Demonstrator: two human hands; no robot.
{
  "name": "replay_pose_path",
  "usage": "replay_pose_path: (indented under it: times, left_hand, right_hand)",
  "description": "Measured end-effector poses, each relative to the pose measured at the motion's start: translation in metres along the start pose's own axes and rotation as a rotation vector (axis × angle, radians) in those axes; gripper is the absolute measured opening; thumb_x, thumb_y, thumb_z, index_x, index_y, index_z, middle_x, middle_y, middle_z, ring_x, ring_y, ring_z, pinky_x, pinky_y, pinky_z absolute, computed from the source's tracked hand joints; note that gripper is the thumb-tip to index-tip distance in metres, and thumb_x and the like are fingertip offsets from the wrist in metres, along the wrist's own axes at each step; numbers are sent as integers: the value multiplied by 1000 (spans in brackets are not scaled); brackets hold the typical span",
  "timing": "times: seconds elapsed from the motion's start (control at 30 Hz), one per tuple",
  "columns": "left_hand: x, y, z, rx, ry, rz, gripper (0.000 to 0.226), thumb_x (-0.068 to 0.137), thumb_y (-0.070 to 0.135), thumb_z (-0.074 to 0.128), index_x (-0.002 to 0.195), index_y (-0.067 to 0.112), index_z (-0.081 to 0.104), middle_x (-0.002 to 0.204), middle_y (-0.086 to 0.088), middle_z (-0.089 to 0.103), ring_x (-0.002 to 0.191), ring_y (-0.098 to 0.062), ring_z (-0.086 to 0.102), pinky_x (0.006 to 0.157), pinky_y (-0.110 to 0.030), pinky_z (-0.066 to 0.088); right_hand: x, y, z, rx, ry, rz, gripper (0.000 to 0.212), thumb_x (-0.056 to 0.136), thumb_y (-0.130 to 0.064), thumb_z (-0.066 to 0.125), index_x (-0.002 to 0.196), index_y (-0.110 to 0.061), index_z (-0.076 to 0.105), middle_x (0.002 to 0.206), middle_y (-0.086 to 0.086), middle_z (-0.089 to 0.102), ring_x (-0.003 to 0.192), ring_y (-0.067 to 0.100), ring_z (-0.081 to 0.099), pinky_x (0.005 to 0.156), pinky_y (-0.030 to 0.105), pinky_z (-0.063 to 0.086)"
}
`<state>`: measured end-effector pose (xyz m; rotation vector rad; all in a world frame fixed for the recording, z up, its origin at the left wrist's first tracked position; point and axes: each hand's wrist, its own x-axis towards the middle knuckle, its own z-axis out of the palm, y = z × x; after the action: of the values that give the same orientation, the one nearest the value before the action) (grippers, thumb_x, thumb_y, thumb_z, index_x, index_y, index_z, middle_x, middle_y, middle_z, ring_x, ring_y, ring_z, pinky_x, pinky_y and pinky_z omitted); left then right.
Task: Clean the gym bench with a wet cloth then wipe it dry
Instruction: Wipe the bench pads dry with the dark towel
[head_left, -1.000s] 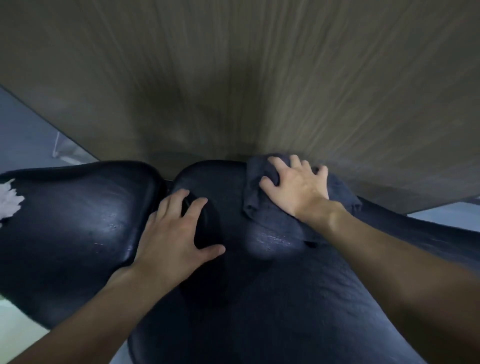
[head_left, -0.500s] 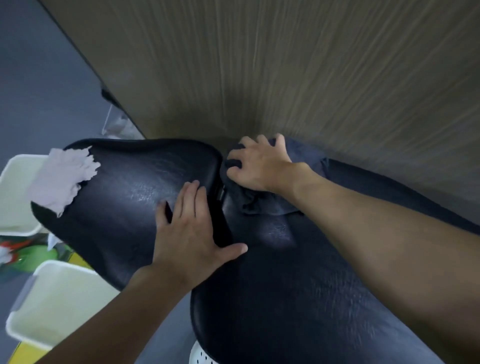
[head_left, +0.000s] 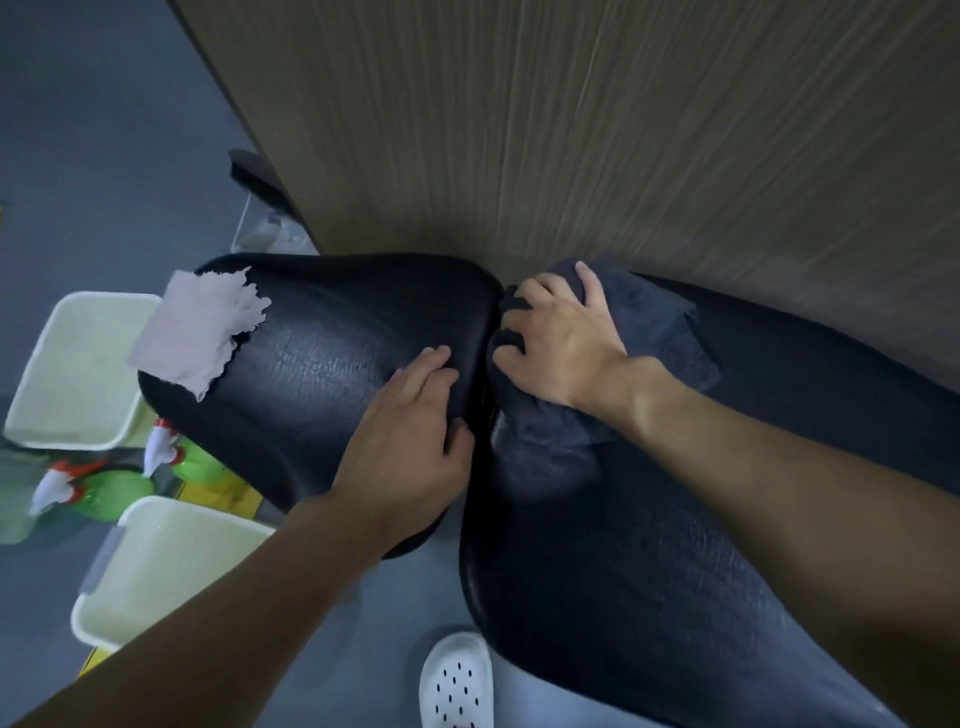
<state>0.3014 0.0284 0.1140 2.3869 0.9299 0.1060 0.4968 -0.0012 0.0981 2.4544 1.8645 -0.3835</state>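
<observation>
While the right hand (head_left: 558, 345) grips the dark cloth (head_left: 660, 332), fingers curled into the bunched fabric, the left hand (head_left: 410, 431) lies flat with fingers straight and together, holding nothing. Hands are close but not touching, one on each side of the gap between the two pads of the gym bench (head_left: 675, 571). Right hand presses the cloth onto the end of the long pad (head_left: 597, 597), right at the gap; the cloth spreads out behind the hand toward the wall. Left palm rests on the near end of the short pad (head_left: 322, 353), thumb at the pad's edge by the gap. Both pads are black and shiny with a creased surface. A torn white paper towel (head_left: 197, 332) lies on the far left end of the short pad, partly hanging over the edge. Wood-grain wall panel (head_left: 571, 130) sits just behind the bench. On the grey floor (head_left: 104, 130), left of the bench: two cream tubs (head_left: 72, 374), and between them two green spray bottles (head_left: 111, 491) with white and red triggers. A white perforated clog (head_left: 457, 680) is on the floor at bottom centre, beside the long pad.
</observation>
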Motion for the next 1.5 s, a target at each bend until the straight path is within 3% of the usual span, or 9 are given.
replay_pose_path:
  times: [0.13,0.47,0.67,0.8,0.93,1.07,1.23,1.37,1.5]
  left_hand:
    - [-5,-10,-4,-118,12,-15,40,99,7,41,138,3,49,155,0,35,144,-8,26,107,0,7]
    - [-20,-4,3,-177,-7,-95,38,103,13,36,139,7,47,157,0,32,145,-7,20,96,8,2]
    - [-39,21,7,-201,33,-192,39,105,28,33,139,16,47,142,2,47,130,-13,42,93,-10,21]
    - [-62,50,22,-203,30,-147,40,105,29,34,141,15,44,141,1,46,127,-13,43,98,-16,26]
    - [-74,93,51,-135,29,-24,43,102,32,35,137,11,48,140,-5,48,131,-20,44,113,-34,31]
    - [-74,163,91,-83,-40,61,40,102,27,37,137,11,49,139,-6,50,130,-21,45,112,-40,34]
    - [-74,258,150,146,-298,178,45,102,31,39,145,19,37,151,-2,37,140,-20,30,116,-41,26]
    - [-76,308,189,282,-376,139,47,100,31,41,145,27,31,156,-7,16,149,-26,4,118,-57,10]
    - [-68,344,216,307,-368,268,52,98,22,39,148,26,26,157,-3,15,149,-24,1,117,-61,8]
  right_hand:
    - [-35,-18,10,55,59,-65,42,89,-42,38,108,-23,70,139,-3,46,143,17,22,120,51,-9]
    - [-61,-29,26,32,138,-63,62,85,-56,24,114,-24,69,144,-1,47,145,21,25,120,54,-3]
    - [-115,-37,38,155,239,-131,47,85,-37,42,122,-23,67,139,5,51,138,24,38,120,55,7]
    - [-187,-21,57,100,260,-237,47,84,-46,44,121,-29,67,135,7,55,137,31,43,116,65,15]
    - [-240,34,51,-82,76,-21,69,86,-78,22,149,-51,29,163,3,24,151,41,3,109,74,-4]
    - [-296,105,53,-106,39,259,72,85,-82,10,151,-55,-1,167,6,-5,149,43,-15,107,76,-7]
    - [-362,188,52,17,12,581,78,80,-88,15,148,-57,-6,167,6,-5,149,41,-19,106,77,-8]
    - [-399,235,48,135,-49,674,79,81,-87,23,147,-58,-9,167,-1,-8,149,39,-17,106,79,3]
    - [-414,250,51,63,107,735,72,92,-64,38,152,-45,4,161,2,21,141,37,19,100,61,29]
